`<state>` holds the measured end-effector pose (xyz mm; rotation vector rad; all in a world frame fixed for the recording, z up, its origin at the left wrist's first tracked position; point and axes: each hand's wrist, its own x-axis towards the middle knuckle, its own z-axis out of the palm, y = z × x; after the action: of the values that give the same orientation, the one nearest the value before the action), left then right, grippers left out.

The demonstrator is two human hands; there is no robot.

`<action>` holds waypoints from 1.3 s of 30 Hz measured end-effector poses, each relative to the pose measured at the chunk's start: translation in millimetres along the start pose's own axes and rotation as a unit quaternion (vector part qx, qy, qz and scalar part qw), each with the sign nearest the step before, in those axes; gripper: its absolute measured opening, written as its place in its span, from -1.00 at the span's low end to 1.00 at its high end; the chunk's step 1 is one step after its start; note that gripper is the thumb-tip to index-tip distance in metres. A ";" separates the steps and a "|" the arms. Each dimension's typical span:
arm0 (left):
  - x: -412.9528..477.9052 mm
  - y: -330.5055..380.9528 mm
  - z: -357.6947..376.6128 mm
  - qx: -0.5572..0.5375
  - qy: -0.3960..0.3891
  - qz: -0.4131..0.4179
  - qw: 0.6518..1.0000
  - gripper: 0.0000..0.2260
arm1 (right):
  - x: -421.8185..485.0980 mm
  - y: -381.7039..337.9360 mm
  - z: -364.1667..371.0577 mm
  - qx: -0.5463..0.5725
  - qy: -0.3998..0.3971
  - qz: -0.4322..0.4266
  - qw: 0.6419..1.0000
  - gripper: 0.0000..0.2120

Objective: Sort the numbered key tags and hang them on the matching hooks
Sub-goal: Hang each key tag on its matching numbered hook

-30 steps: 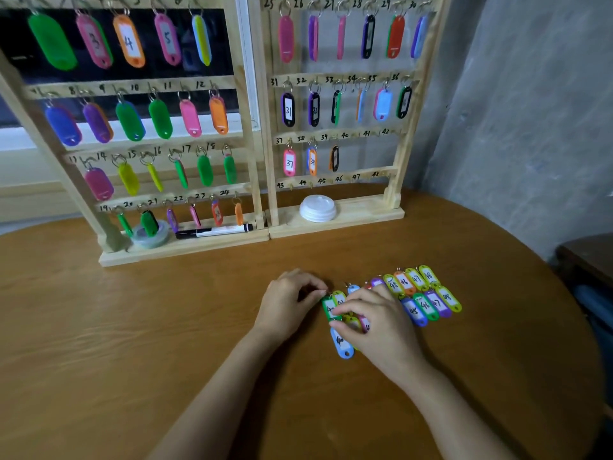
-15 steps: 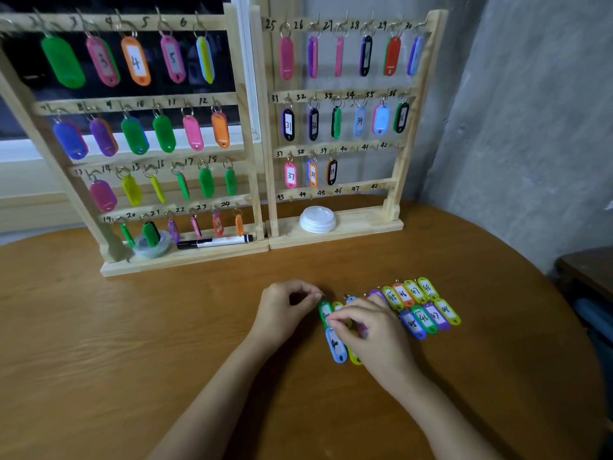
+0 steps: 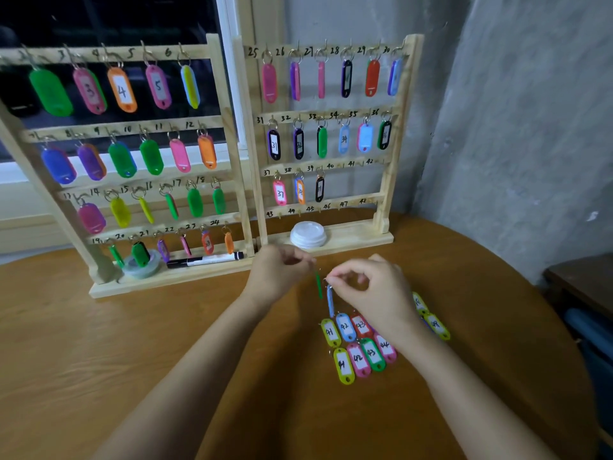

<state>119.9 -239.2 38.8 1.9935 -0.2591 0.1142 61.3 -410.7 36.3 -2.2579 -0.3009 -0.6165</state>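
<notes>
My left hand [image 3: 278,277] pinches the ring of a green key tag [image 3: 318,286] that hangs edge-on above the table. Beside it my right hand [image 3: 371,290] pinches the ring of a light blue key tag [image 3: 330,300], also dangling. Below them several numbered tags [image 3: 358,348] lie in rows on the wooden table [image 3: 99,360], marked 41 to 44, with more tags [image 3: 431,318] partly hidden behind my right wrist. The right wooden rack [image 3: 388,180] holds tags up to hook 39; its hooks from 40 on are bare. The left rack [image 3: 242,180] is full of tags.
A stack of white lids [image 3: 308,234] sits on the right rack's base. A black and white marker [image 3: 205,259] and a tape roll [image 3: 143,264] lie on the left rack's base. A grey wall [image 3: 514,127] stands to the right; a dark stool [image 3: 583,287] sits past the table's edge.
Both hands have lifted off the table, each raising one tag by its ring. My view has dropped, so the racks sit lower in frame.
</notes>
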 end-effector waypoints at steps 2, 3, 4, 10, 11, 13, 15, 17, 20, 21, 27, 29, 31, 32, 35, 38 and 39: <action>11.1 10.0 0.0 0.013 0.009 0.011 1.000 -0.93 | 14.6 1.8 -8.3 -0.006 0.003 0.010 1.000 -0.98; 16.8 14.9 0.0 0.021 0.010 0.018 1.000 -0.93 | 21.7 3.2 -11.7 -0.008 0.009 0.013 1.000 -0.98; 22.2 19.7 -0.1 0.025 0.009 0.022 0.999 -0.93 | 28.8 5.5 -14.5 -0.009 0.018 0.015 1.000 -0.98; 55.6 43.7 2.7 0.006 0.038 0.018 0.999 -0.92 | 73.7 14.2 -30.0 -0.039 0.026 0.024 0.999 -0.95; 61.7 47.2 4.4 -0.004 0.047 0.015 0.999 -0.91 | 81.8 15.8 -31.8 -0.042 0.030 0.030 0.998 -0.95; 73.4 55.4 8.3 -0.022 0.062 0.015 0.998 -0.86 | 98.1 17.9 -34.7 -0.052 0.037 0.043 0.997 -0.95; 83.9 64.5 13.0 -0.033 0.073 0.016 0.997 -0.81 | 114.3 20.6 -37.0 -0.059 0.043 0.049 0.996 -0.91; 94.6 71.7 18.3 -0.037 0.085 0.019 0.996 -0.86 | 129.5 24.0 -38.5 -0.061 0.042 0.053 0.996 -0.88; 109.1 80.3 23.7 -0.044 0.101 0.021 0.994 -0.93 | 147.5 26.9 -40.4 -0.074 0.045 0.044 0.995 -0.91; 113.7 82.0 25.3 -0.044 0.104 0.022 0.993 -0.93 | 152.1 27.0 -41.1 -0.079 0.046 0.042 0.995 -0.90; 136.4 85.4 33.5 -0.028 0.136 0.007 0.990 -0.89 | 169.0 29.7 -41.8 -0.123 0.058 0.024 0.990 -0.93; 141.8 85.3 35.9 -0.015 0.146 0.007 0.989 -0.90 | 171.2 30.9 -41.0 -0.140 0.061 0.011 0.988 -0.92; 145.5 84.6 37.8 0.000 0.155 0.007 0.988 -0.90 | 173.2 33.5 -39.6 -0.154 0.064 0.007 0.986 -0.90; 146.9 84.4 38.5 0.010 0.159 0.005 0.987 -0.90 | 174.5 34.9 -39.0 -0.157 0.065 0.006 0.985 -0.90; 148.4 84.3 40.0 0.041 0.165 -0.002 0.985 -0.90 | 179.4 38.6 -36.6 -0.161 0.065 0.006 0.985 -0.89; 147.3 85.0 40.2 0.080 0.168 0.000 0.983 -0.90 | 184.9 39.2 -32.3 -0.158 0.065 -0.001 0.985 -0.89; 146.3 85.1 40.0 0.096 0.169 0.004 0.981 -0.90 | 187.0 39.2 -30.4 -0.156 0.068 -0.004 0.985 -0.89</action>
<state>240.8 -329.0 125.8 2.1236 -0.0361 0.4943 226.3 -455.1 126.9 -2.4970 -0.1533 -0.8685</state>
